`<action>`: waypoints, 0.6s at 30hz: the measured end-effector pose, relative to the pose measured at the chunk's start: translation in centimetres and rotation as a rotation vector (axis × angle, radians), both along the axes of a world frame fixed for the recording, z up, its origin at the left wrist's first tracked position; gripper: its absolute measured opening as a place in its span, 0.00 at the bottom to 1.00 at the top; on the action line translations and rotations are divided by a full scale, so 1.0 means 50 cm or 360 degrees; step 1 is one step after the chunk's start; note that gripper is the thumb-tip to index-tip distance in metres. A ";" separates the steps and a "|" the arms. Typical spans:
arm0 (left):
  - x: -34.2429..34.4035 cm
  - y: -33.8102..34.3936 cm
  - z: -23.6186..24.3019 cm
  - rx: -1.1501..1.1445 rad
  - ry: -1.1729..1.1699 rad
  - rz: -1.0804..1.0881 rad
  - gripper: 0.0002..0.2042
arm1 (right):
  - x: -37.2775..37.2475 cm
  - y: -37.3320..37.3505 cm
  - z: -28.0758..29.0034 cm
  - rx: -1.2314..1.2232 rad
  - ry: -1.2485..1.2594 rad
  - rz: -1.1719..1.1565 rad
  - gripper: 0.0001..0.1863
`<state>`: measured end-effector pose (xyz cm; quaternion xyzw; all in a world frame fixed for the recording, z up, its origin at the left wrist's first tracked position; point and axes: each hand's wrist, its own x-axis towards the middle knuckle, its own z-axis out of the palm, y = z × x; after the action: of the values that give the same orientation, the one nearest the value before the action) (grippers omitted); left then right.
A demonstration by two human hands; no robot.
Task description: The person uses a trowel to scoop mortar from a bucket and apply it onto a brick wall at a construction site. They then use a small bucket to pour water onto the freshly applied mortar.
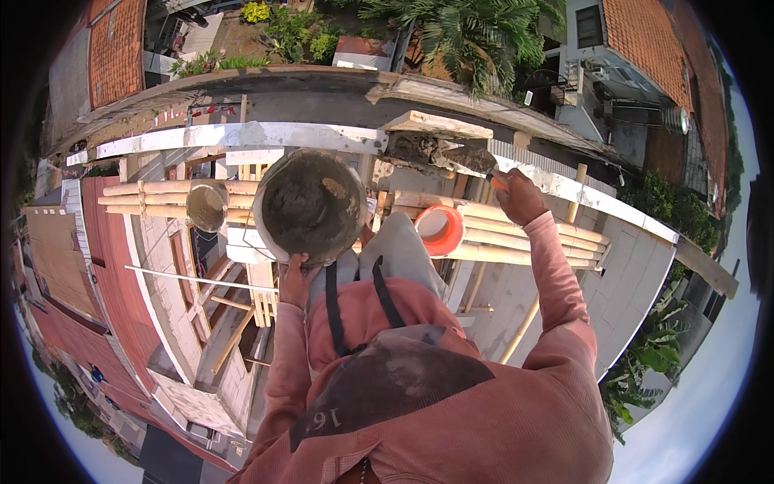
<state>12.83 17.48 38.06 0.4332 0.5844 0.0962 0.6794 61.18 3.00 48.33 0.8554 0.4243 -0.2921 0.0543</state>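
Observation:
My right hand [520,196] is closed around the orange handle of a trowel [472,158]. The trowel's blade lies at the wet grey mortar [423,151] on top of the wall, against a short wooden board [439,124]. My left hand [297,278] grips the near rim of a large round bucket [262,206]. Grey mortar [302,194] lies inside this bucket, which stands in front of my legs. Some of the left fingers are hidden by the bucket's edge.
Bamboo poles [524,238] run left and right under me as scaffolding. An orange bucket [453,242] is right of my knees, a smaller grey bucket [207,206] to the left. The white block wall [314,137] crosses ahead, high above the ground. Roofs and palms lie beyond.

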 end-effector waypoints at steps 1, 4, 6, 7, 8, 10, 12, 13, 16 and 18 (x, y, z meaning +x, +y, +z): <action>0.015 0.013 0.017 -0.0299 -0.0077 0.0329 0.15 | 0.021 -0.024 -0.051 0.0006 0.0000 -0.0020 0.21; 0.020 0.024 0.028 -0.0609 -0.0152 0.0620 0.13 | 0.080 -0.091 -0.215 -0.0010 0.0248 -0.0262 0.23; 0.020 0.024 0.039 -0.0625 -0.0151 0.0589 0.13 | 0.082 -0.085 -0.240 0.0073 0.0323 -0.0167 0.23; 0.030 0.025 0.051 -0.0576 -0.0112 0.0539 0.13 | 0.086 -0.081 -0.247 0.0156 0.0373 -0.0065 0.23; 0.038 0.028 0.057 -0.0527 -0.0075 0.0486 0.13 | 0.095 -0.072 -0.255 0.0011 0.0384 -0.0107 0.24; 0.028 0.029 0.048 -0.0535 -0.0066 0.0493 0.14 | 0.074 -0.039 -0.255 -0.0130 0.0288 -0.0207 0.24; 0.023 0.026 0.039 -0.0541 -0.0065 0.0508 0.15 | 0.028 0.010 -0.222 -0.0329 0.0114 -0.0201 0.24; 0.024 0.026 0.039 -0.0537 -0.0074 0.0482 0.15 | 0.009 0.033 -0.192 -0.0329 0.0116 -0.0201 0.24; 0.010 0.023 0.031 -0.0170 0.0056 -0.0039 0.15 | -0.020 0.067 -0.127 -0.0392 -0.0069 -0.0018 0.19; 0.008 0.019 0.034 0.0182 0.0202 -0.0523 0.15 | 0.001 0.043 -0.097 -0.0317 -0.0054 0.0035 0.18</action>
<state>13.21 18.45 39.75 0.5660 0.5410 -0.0104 0.6221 61.23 5.18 43.50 0.8460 0.4015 -0.3176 0.1494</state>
